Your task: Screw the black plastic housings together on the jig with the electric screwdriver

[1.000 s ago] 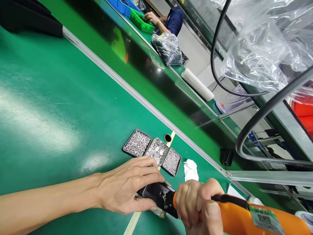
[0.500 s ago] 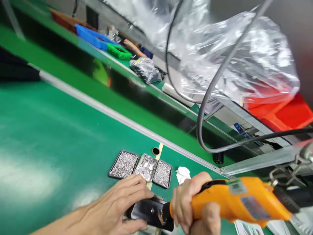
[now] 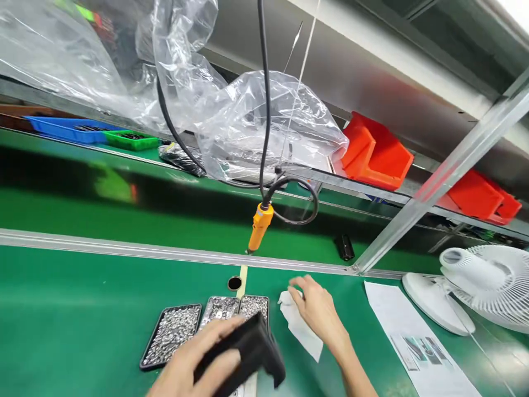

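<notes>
Low in front, the left hand (image 3: 194,361) has its grip wrapped round a black plastic part (image 3: 253,353), tilted and slightly blurred, held up before three trays (image 3: 149,366) of small metal pieces (image 3: 176,333). These stand close together, presumably so the pieces stay sorted and easy to reach. Beside them, the right hand (image 3: 317,311) bends its fingers over a white tissue (image 3: 305,333); whether they pinch it, I cannot tell. Tray and tissue share a green surface (image 3: 74,309) with a printed sheet (image 3: 397,320) and, to the right, a white fan (image 3: 487,281). Farther back, an orange screwdriver (image 3: 259,226) hangs from a black cord (image 3: 266,110), probably to keep it off the surface. Beyond, clear plastic (image 3: 268,116) and red bins (image 3: 378,157) line a rail.
</notes>
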`<action>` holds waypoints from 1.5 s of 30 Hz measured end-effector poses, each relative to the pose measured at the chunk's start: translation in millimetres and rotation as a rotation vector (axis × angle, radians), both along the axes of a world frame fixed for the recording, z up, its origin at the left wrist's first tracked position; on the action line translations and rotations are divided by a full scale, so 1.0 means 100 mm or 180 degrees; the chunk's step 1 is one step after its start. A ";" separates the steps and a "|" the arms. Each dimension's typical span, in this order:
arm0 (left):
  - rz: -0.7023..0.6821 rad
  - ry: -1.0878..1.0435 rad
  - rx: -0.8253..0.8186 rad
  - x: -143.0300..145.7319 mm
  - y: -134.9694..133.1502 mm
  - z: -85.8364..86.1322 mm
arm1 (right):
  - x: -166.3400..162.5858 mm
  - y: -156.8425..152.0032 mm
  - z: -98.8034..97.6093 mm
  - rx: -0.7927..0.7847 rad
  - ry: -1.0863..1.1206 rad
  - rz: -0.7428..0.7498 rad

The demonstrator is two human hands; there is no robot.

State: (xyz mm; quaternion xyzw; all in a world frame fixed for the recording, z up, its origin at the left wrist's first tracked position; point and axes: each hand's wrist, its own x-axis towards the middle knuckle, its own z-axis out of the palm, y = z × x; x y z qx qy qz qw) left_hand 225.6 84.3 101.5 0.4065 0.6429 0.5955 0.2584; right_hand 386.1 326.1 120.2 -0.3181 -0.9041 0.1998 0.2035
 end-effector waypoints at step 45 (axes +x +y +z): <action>0.0753 -0.3837 0.0823 -0.15 0.21 -0.01 | -0.86 -1.18 -0.11 0.1716 0.1867 0.1675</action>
